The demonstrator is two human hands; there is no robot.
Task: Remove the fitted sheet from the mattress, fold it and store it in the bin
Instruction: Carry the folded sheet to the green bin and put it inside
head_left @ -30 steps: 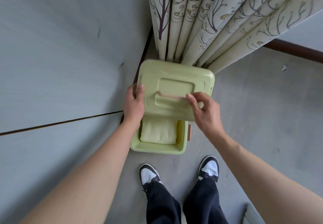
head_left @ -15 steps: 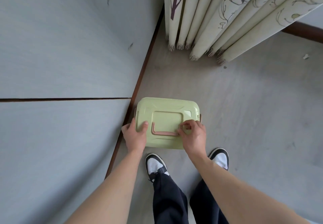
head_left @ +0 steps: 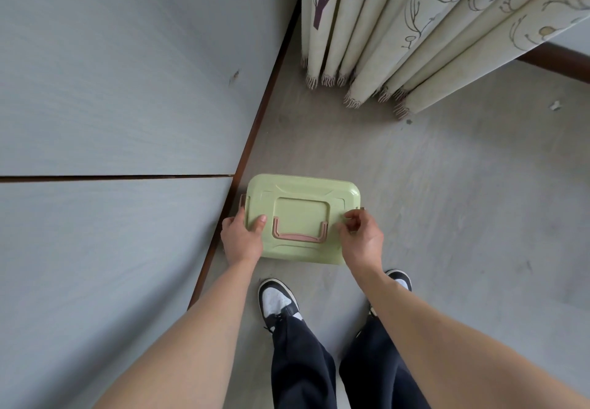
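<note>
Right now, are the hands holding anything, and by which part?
Both grip the green bin: the left hand its left edge, thumb on the lid, the right hand pinching its right edge.

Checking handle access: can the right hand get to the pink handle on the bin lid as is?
Probably yes. The right hand sits at the lid's right edge, beside the pink handle, which lies flat with nothing over it. The left hand holds the opposite edge.
</note>
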